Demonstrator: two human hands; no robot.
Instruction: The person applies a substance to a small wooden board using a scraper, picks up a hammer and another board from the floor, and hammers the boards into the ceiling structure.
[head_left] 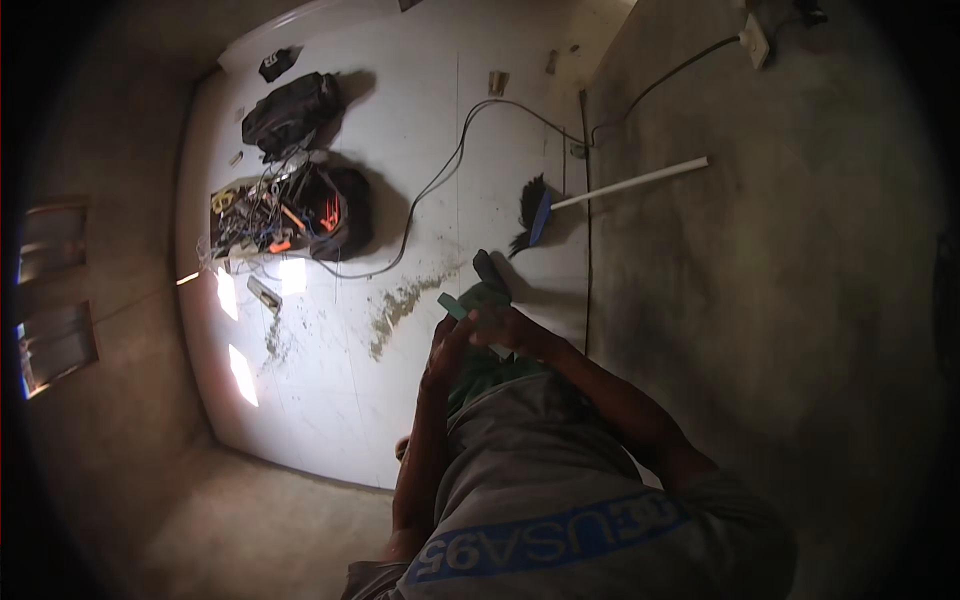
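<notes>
Across the middle of the frame spreads a pale floor (pixel 400 110); at its upper left sits an open tool bag (pixel 352 205), and right of top centre, a broom (pixel 541 217). Between them loops a dark cable (pixel 462 148), which could snag a foot stepping forward. Near the centre, the left hand (pixel 450 342) seems closed round a pale green strip (pixel 452 305), which could drop if that grip loosened; whether the right hand (pixel 512 331) grasps anything, I cannot tell.
</notes>
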